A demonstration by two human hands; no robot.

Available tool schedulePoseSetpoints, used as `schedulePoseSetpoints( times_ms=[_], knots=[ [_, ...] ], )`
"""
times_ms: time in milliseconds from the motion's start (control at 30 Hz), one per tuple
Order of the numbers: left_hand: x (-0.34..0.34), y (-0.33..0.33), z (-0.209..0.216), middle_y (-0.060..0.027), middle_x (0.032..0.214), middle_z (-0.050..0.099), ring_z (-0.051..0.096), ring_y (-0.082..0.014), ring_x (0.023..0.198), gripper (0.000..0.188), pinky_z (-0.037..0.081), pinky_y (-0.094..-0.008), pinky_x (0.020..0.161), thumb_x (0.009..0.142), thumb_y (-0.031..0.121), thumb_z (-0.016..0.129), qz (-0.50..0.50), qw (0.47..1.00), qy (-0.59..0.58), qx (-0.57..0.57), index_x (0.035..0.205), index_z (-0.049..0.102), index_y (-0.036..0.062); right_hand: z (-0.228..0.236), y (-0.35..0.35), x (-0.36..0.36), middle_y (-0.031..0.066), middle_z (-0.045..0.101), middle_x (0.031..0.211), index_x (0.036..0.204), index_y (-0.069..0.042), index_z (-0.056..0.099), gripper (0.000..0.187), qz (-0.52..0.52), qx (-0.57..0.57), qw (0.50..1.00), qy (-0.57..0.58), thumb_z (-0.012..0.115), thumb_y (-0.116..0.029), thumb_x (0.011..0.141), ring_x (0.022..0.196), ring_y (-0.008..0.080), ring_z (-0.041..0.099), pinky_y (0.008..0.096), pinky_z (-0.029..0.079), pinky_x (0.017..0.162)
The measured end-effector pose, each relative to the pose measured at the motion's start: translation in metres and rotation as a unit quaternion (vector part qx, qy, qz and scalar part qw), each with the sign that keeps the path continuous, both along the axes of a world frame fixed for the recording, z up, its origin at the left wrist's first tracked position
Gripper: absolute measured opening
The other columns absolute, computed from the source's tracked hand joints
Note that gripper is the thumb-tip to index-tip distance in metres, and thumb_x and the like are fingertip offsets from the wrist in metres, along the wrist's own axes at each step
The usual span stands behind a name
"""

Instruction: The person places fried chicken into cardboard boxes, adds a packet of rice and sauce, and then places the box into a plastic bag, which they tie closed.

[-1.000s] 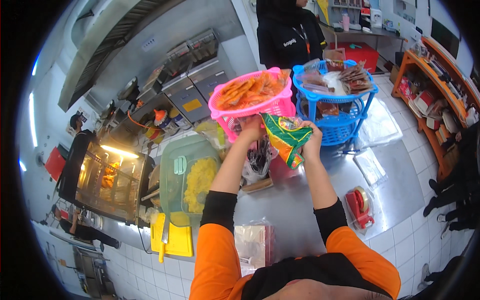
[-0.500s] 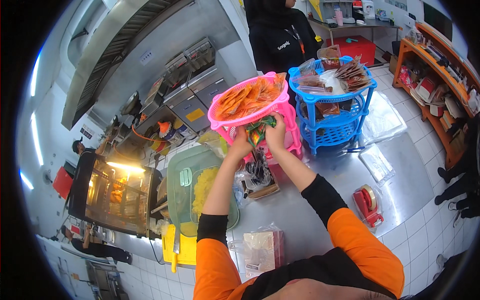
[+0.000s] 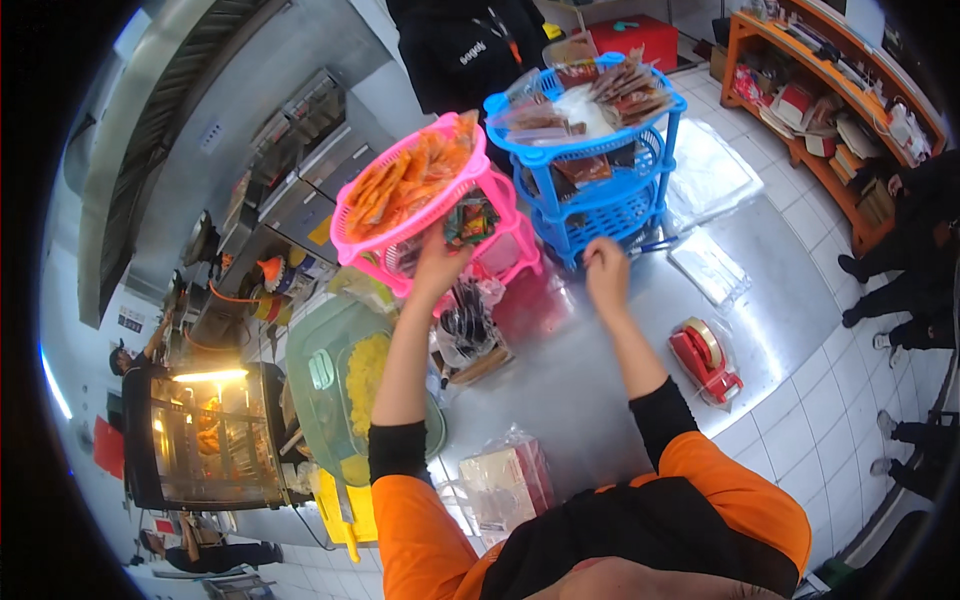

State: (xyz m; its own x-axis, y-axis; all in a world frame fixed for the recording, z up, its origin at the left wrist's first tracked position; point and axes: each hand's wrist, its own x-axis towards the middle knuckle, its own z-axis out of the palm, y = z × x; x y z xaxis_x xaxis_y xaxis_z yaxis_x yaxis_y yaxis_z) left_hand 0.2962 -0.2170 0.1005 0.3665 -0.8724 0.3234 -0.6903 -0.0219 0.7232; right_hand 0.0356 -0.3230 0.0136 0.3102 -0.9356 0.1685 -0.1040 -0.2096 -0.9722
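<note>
My left hand [image 3: 440,262] reaches into the tier under the top basket of a pink plastic rack [image 3: 487,192]. Its fingers are partly hidden there, beside green-and-red sachets [image 3: 470,222]; whether it grips them I cannot tell. The rack's top basket is heaped with flat packets of orange sauce [image 3: 405,185]. Out to the right, my right hand [image 3: 606,268] is closed in front of the foot of a blue plastic rack [image 3: 590,235]. Anything inside its curled fingers is hidden. Brown packets [image 3: 632,92] fill the blue rack's top.
Black plastic cutlery [image 3: 468,322] stands in a box below the pink rack. A green tub [image 3: 318,405] with yellow food is at left, a yellow board with a knife [image 3: 346,510] in front. A red tape dispenser [image 3: 706,360] and clear bags [image 3: 708,265] lie right. A person [image 3: 465,60] stands behind.
Both hands were together on the green sachets at the pink rack. Now my right hand has moved away to the right, and the sachets are in the rack's tier. The view has shifted.
</note>
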Motion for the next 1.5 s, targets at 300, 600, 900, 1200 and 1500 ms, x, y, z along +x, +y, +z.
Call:
schedulePoseSetpoints(
  times_ms=[300,600,900,1200,1500],
  knots=[
    [-0.092,0.156,0.035,-0.0146,0.132,0.04,0.034,-0.0312,0.125,0.063,0.024,-0.0393,0.105,0.08,0.017,0.067,0.113,0.989,-0.096,-0.026,0.134,0.037,0.0055,-0.074,-0.047,-0.059,0.0134,0.055,0.112,0.099,-0.004,0.063,0.02,-0.135,-0.158,0.866,0.455,0.049,-0.01,0.086,0.098,0.0328,0.055,0.0412,0.048,0.081],
    [-0.076,0.217,-0.073,-0.0213,0.14,0.02,0.022,-0.0351,0.133,0.101,0.021,-0.0406,0.111,0.068,0.022,0.079,0.075,0.993,0.035,0.078,0.141,0.012,0.0035,0.129,0.131,-0.036,0.0127,0.063,0.088,0.097,0.001,0.062,0.018,0.062,-0.174,0.967,-0.173,0.055,0.008,0.082,0.068,0.0168,0.062,0.0247,0.048,0.057],
    [-0.056,0.169,-0.128,-0.0231,0.138,0.022,0.029,-0.0367,0.129,0.092,0.032,-0.0396,0.105,0.07,0.005,0.074,0.089,0.989,0.114,-0.006,0.142,0.017,0.0077,0.103,0.168,0.075,0.0154,0.064,0.09,0.1,0.0,0.062,0.023,0.237,-0.304,0.923,0.009,0.052,0.007,0.08,0.079,0.028,0.063,0.0343,0.05,0.072],
    [-0.052,0.174,-0.14,-0.0271,0.137,0.03,0.033,-0.0476,0.124,0.074,0.034,-0.0516,0.1,0.075,0.013,0.061,0.236,0.888,-0.293,0.264,0.142,0.027,0.0121,0.101,0.183,0.046,0.0146,0.054,0.115,0.117,-0.007,0.058,0.036,0.236,-0.206,0.948,0.051,0.058,-0.001,0.082,0.077,0.0278,0.062,0.0313,0.05,0.07],
    [-0.024,0.172,-0.14,-0.0151,0.088,0.056,0.058,-0.027,0.08,0.024,0.047,-0.0338,0.068,0.07,-0.002,0.057,0.265,0.951,-0.139,0.072,0.093,0.055,0.006,0.043,0.205,0.004,0.0064,0.054,0.103,0.118,-0.009,0.058,0.033,0.325,-0.021,0.945,0.019,0.056,-0.001,0.086,0.067,0.009,0.056,0.0203,0.047,0.052]
  ],
)
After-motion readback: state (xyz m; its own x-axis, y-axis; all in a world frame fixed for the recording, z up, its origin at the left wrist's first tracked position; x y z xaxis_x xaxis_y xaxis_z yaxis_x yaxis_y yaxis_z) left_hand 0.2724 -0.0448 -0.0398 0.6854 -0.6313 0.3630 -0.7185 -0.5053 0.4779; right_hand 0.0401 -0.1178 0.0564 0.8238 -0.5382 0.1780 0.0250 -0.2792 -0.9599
